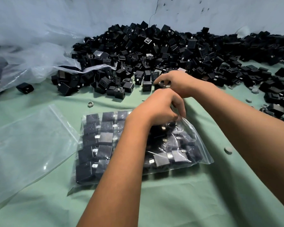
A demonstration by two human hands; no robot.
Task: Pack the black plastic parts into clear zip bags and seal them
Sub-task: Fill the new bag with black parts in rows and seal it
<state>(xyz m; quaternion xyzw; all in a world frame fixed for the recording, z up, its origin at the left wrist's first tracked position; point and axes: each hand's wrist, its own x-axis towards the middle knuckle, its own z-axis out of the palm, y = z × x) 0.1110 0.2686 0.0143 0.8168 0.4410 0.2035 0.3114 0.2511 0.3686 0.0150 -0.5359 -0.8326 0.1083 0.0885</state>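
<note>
An empty bag point(28, 145) lay left of the filled bag point(179, 145), its mouth facing far; the pile point(154, 51) spread beyond. The left hand point(159, 107) pinched the bag's far edge, and the right hand point(175, 82) gripped a part point(158, 86)

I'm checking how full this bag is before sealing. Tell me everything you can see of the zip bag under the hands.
The zip bag is clear, glossy plastic, lying flat on the green cloth. Black plastic parts with small metal tabs fill it, in neat rows on its left side. Its far edge looks open: the left hand pinches it at the right corner.
</note>
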